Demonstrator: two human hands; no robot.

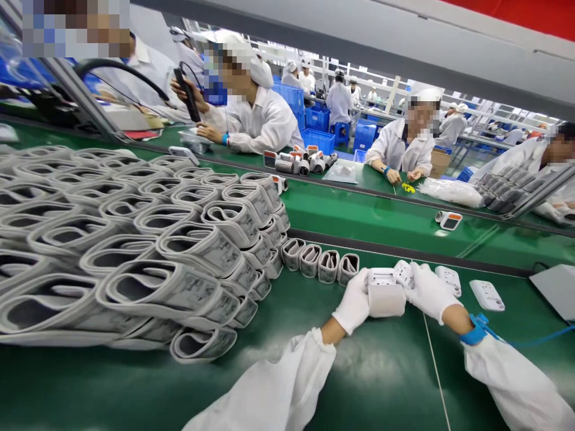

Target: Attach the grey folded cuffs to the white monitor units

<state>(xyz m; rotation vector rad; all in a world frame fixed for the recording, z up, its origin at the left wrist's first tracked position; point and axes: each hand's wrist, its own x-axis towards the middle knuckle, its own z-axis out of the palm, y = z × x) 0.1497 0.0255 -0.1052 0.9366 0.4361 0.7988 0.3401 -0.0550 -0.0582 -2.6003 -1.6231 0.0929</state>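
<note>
My left hand (354, 302), in a white glove, is closed on the left side of a white device (381, 277) with a rolled grey cuff (386, 300) below it. Close to its right side, my right hand (429, 291), also gloved, pinches a small white part (403, 273). A blue strap (474, 331) circles my right wrist. Just beyond my right hand lies a white casing (449, 280), and another casing (487, 296) is farther right. Several small rolled cuffs (329, 265) stand in a row left of my hands.
Stacked rolled cuffs (179, 287) fill the left of the green bench (314, 383). Beyond a dark rail, a green belt (359, 215) carries a device (449, 220). Co-workers in white sit opposite. A grey box (554, 290) stands at the right edge.
</note>
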